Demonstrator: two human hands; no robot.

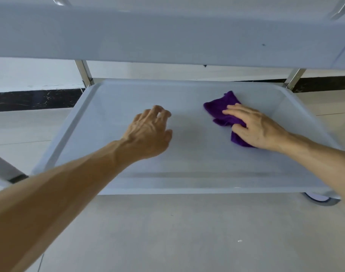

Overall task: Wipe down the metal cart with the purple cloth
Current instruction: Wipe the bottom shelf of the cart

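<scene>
Purple cloth (224, 112), crumpled plush, lies under the flat-fingered right hand (256, 127) on smooth cart shelf (128, 99).

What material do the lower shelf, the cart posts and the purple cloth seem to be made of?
Lower shelf: looks like matte pale grey-blue plastic or coated metal; moulded rounded rim, no glare.
Cart posts: polished metal, probably steel; mirror-like reflections.
Purple cloth: soft fuzzy fabric, perhaps microfibre; crumpled folds.

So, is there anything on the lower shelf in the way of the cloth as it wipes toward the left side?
Only the left hand, which hovers or rests mid-shelf, left of the purple cloth under the right hand. The rest of the lower shelf looks bare.
</scene>
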